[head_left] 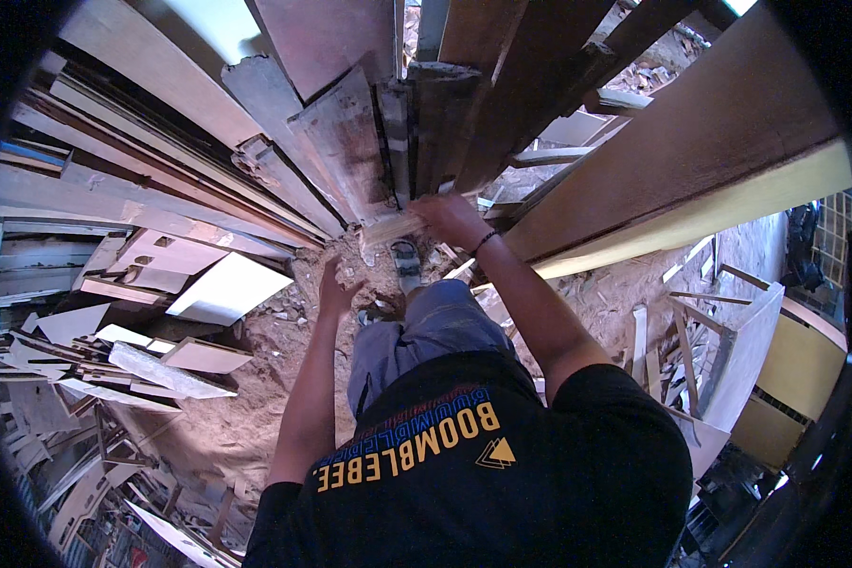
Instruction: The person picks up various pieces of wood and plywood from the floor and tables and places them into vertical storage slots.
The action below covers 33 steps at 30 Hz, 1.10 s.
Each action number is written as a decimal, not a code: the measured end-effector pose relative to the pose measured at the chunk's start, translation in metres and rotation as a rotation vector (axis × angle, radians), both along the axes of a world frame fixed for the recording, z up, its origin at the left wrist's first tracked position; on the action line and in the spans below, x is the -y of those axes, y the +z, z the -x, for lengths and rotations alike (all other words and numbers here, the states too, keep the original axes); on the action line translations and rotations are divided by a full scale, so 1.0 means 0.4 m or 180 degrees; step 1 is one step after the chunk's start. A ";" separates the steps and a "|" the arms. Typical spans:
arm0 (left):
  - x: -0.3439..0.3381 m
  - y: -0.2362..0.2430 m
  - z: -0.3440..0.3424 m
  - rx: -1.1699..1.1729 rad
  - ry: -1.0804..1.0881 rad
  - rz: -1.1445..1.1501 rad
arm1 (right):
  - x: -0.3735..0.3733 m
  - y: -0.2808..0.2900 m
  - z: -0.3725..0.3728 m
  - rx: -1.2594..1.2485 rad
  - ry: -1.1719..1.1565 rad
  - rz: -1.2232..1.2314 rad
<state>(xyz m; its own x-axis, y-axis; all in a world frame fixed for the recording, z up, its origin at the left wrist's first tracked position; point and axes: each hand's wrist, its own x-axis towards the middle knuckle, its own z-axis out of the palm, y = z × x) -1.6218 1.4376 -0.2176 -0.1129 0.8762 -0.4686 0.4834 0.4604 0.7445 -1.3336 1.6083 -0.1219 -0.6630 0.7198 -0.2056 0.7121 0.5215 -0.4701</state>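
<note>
My right hand reaches forward and grips the end of a short pale piece of wood. The piece lies at the foot of several dark weathered planks that lean upright in a stack. A thin dark band circles that wrist. My left hand hangs lower over the sandy ground with its fingers loosely apart and nothing in it. Between the hands I see my foot in a sandal and my knee in blue jeans.
A wide brown board with a yellow edge slants across the right. White and pale board offcuts lie piled at the left. Thin wooden frames and slats stand at the right. Sawdust and scraps cover the floor.
</note>
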 end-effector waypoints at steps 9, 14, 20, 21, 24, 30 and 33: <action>0.339 -0.111 0.104 0.0586 0.0521 0.1034 | -0.039 -0.406 -0.155 0.0997 -0.0730 0.0194; 0.450 -0.080 0.155 0.0160 0.0312 0.1418 | -0.064 -0.615 -0.230 0.1480 -0.0667 0.0118; 0.468 -0.039 0.154 0.0173 0.0368 0.1665 | -0.072 -0.830 -0.309 0.1393 -0.0928 -0.0521; 0.473 -0.037 0.155 0.0200 0.0402 0.1670 | -0.086 -0.841 -0.315 0.1184 -0.1068 -0.0639; 0.454 -0.018 0.142 0.0237 0.0509 0.1683 | -0.172 -0.845 -0.298 0.1313 -0.1197 -0.0043; 0.418 -0.010 0.120 0.0285 0.0624 0.1747 | -0.231 -0.789 -0.304 0.1415 -0.1370 0.0043; 0.389 -0.004 0.105 0.0329 0.0587 0.1704 | -0.232 -0.784 -0.280 0.1024 -0.1958 -0.0338</action>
